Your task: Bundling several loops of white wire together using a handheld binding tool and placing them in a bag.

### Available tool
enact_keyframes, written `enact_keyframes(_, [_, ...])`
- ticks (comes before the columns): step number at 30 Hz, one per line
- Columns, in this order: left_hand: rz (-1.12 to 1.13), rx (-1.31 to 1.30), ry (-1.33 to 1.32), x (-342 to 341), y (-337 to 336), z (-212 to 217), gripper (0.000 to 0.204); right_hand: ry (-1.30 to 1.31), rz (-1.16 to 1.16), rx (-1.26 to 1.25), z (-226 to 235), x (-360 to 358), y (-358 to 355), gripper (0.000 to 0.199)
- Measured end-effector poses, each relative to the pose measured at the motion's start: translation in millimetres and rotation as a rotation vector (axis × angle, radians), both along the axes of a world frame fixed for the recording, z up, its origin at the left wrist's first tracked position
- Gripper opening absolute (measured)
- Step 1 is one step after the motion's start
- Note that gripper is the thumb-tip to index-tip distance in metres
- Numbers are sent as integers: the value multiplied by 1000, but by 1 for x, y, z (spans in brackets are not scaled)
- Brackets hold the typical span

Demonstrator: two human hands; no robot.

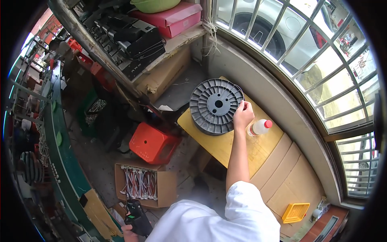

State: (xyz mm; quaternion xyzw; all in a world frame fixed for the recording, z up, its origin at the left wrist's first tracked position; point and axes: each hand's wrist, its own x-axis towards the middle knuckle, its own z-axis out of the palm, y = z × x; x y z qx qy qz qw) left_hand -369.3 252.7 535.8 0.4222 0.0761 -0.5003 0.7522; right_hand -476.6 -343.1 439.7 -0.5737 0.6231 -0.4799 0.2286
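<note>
A black plastic spool (207, 115) with a ribbed round flange and a hole in its middle stands on the yellow tabletop (258, 151). My right hand (243, 115) reaches out to its right edge, with the fingers closed at the rim. Just right of that hand is a clear bottle with a red cap (261, 126). At the lower left, my left hand (129, 234) is partly cut off by the frame edge. It grips a black handheld device (137, 218) with a thin upright part like an antenna.
Below the table's left edge stands a red plastic stool (151, 143). Near it, an open carton (166, 188) holds many red and white cables. Flat cardboard (288, 173) and a yellow basket (296, 213) lie at right. A barred window (298, 68) borders the table; a loaded shelf (173, 52) stands behind.
</note>
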Motion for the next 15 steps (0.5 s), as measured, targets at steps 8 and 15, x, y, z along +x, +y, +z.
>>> enact_keyframes(8, [-254, -409, 30, 46, -159, 23, 98, -190, 1068, -55, 56, 51, 182, 6])
enact_keyframes(15, [-414, -458, 204, 34, -219, -2, 97, -236, 1612, 308, 52, -23, 259, 11])
